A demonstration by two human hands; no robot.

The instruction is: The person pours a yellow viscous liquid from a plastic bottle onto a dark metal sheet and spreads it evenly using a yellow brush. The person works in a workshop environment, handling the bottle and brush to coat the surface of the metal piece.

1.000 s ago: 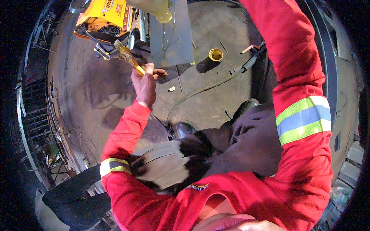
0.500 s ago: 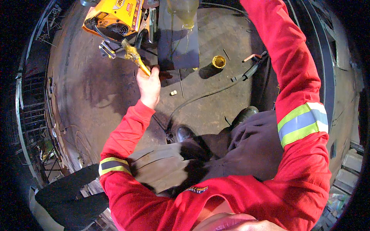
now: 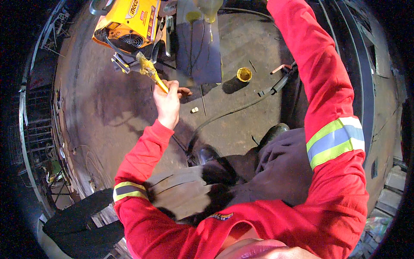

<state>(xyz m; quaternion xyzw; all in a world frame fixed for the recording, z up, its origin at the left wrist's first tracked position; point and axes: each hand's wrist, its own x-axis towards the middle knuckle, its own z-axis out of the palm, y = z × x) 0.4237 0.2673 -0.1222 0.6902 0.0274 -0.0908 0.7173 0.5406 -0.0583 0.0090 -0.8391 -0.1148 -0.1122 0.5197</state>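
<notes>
My left hand (image 3: 167,102) grips the yellow handle of a paintbrush (image 3: 148,71); its bristle end, clumped with yellow, points up and away to the left. Just beyond that hand's fingers is a dark rectangular plate (image 3: 198,56), with yellow patches and a thin drip near its far end. My right arm (image 3: 323,82) stretches forward past the top edge, so the right hand is out of sight. A small round pot (image 3: 244,74), yellow inside and at the rim, stands on the floor right of the plate. Nearer me lies a small whitish piece (image 3: 194,110).
A yellow welding machine (image 3: 133,21) sits far left, with a metal clamp-like piece (image 3: 120,63) beside it. A black cable (image 3: 228,111) curves across the brown floor (image 3: 103,95) toward a copper-coloured tip (image 3: 281,68). My boots (image 3: 208,154) rest on the floor below.
The whole view has shifted slightly, so plate, pot and floor sit lower in the picture. The left hand keeps the paintbrush, and more of its fingers show. The right arm appears slightly farther left.
</notes>
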